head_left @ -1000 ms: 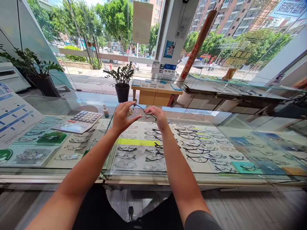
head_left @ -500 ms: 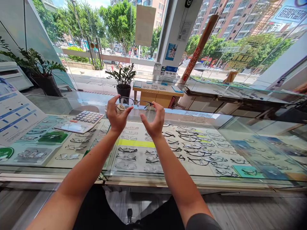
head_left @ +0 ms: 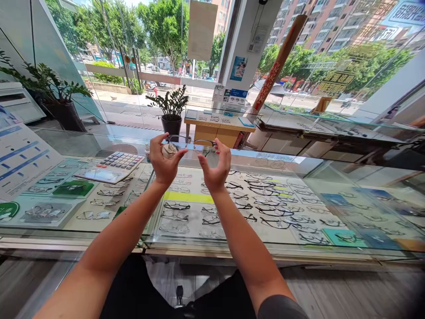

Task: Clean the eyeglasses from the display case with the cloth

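Observation:
Both hands hold a pair of eyeglasses (head_left: 205, 142) out in front of me, above the glass counter. Its thin rims are dark along the top, and the lenses are clear. My left hand (head_left: 163, 163) is closed on the left end of the frame, with the thumb stretched toward the middle below the lens. At the other end, my right hand (head_left: 216, 168) grips near the hinge, thumb pointing up beneath the right lens. A crumpled beige cloth (head_left: 170, 150) shows behind my left hand, beside a small bottle (head_left: 147, 153).
The glass display counter (head_left: 252, 250) holds rows of eyeglasses (head_left: 270, 201) beneath its top. A calculator (head_left: 124, 161) lies at the left, near a printed sheet (head_left: 26, 155). Beyond are a potted plant (head_left: 171, 108), a low wooden table (head_left: 212, 133) and large windows.
The eyeglasses have tilted so their rims look flatter. Both hands have shifted slightly right and still hold them.

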A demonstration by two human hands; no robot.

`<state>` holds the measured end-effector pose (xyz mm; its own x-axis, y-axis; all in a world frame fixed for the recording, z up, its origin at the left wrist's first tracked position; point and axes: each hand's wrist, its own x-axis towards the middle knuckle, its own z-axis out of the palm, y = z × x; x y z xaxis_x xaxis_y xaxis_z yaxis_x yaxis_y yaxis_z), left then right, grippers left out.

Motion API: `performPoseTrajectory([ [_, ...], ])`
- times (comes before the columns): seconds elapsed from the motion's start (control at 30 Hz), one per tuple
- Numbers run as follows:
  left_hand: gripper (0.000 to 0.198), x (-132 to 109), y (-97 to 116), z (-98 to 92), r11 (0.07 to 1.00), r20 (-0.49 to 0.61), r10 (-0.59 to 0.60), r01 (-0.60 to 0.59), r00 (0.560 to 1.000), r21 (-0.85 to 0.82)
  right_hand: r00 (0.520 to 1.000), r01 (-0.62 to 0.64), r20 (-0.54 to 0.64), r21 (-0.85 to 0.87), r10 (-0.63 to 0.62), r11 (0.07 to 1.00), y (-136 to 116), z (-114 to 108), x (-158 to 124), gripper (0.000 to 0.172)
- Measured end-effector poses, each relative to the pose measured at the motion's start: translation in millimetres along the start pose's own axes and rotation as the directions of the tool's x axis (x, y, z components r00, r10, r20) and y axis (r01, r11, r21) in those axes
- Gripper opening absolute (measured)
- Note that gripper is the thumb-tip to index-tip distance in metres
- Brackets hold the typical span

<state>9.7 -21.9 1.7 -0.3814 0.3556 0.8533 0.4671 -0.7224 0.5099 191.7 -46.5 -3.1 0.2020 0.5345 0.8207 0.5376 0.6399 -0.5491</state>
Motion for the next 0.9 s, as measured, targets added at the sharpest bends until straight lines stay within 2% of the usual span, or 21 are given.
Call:
performPoseTrajectory([
  [0.13,0.078,1.0,2.6,-0.5,0.999,0.000,-0.025,0.025,1.000,0.024,0.999,-0.045,0.004,0.050,0.045,0.998,-1.8,1.3,-1.2,0.071],
  [0.3,0.071,1.4,4.9,-0.9,0.999,0.066,-0.043,0.045,0.997,-0.027,0.989,-0.150,-0.005,0.061,0.150,0.987,-2.3,2.0,-0.7,0.069],
  [0.43,0.066,0.2,6.0,-1.0,0.994,0.098,-0.080,0.087,0.992,-0.061,0.990,-0.138,-0.030,0.039,0.140,0.990,-1.4,1.6,1.0,0.064],
  [0.6,0.061,-1.2,3.9,0.7,0.999,0.081,-0.006,0.010,0.997,-0.048,0.995,-0.071,-0.067,0.020,0.072,0.997,4.6,4.7,1.1,0.062],
  [0.77,0.067,-1.5,-2.1,3.0,0.996,0.054,0.073,-0.075,0.996,0.044,0.992,-0.011,-0.125,0.008,0.012,1.000,18.7,13.8,-1.3,0.072],
  [0.9,0.060,-1.2,-4.3,3.7,0.991,0.042,0.123,-0.125,0.991,0.038,0.992,-0.011,-0.128,0.002,0.011,1.000,24.1,18.5,-3.3,0.072],
])
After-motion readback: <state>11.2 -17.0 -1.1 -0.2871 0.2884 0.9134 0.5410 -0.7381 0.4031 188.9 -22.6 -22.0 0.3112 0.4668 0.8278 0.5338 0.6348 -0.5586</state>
